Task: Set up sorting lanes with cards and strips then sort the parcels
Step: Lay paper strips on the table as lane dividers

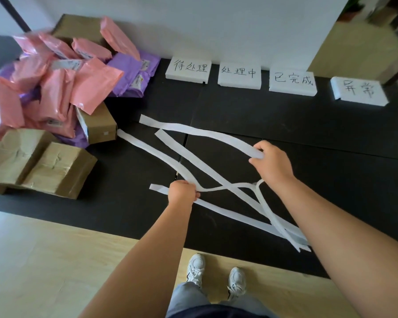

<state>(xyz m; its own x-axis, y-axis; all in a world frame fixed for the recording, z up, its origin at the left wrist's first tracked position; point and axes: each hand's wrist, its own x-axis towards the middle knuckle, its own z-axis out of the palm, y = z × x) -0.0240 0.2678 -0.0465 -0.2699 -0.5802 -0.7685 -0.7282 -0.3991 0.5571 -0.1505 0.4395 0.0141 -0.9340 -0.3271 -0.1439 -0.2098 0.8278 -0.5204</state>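
The black mat [308,125] in front of you covers most of the wooden floor [44,260] and runs back to the white wall.

At its left end sits the heap of parcels [55,99]. Pink mailers [94,86] lie on top, purple mailers [131,76] are at the wall side, and taped cardboard boxes [55,168] are nearest you.

The long white strips [193,161] lie loose and crossed over one another in the middle of the mat. They fan out toward the parcels and bunch together at the near right edge.

Four white cards [239,75], each handwritten in black, stand in a row along the wall, well apart from the strips. The rightmost one is set a little off from the other three.

Your right hand [274,162] is curled and pinches the near end of the farthest strip between thumb and fingers, lifting it off the mat. Your left hand [182,192] is closed in a fist around another strip, where several cross.

Your white sneakers [195,268] stand on the floor just short of the mat.
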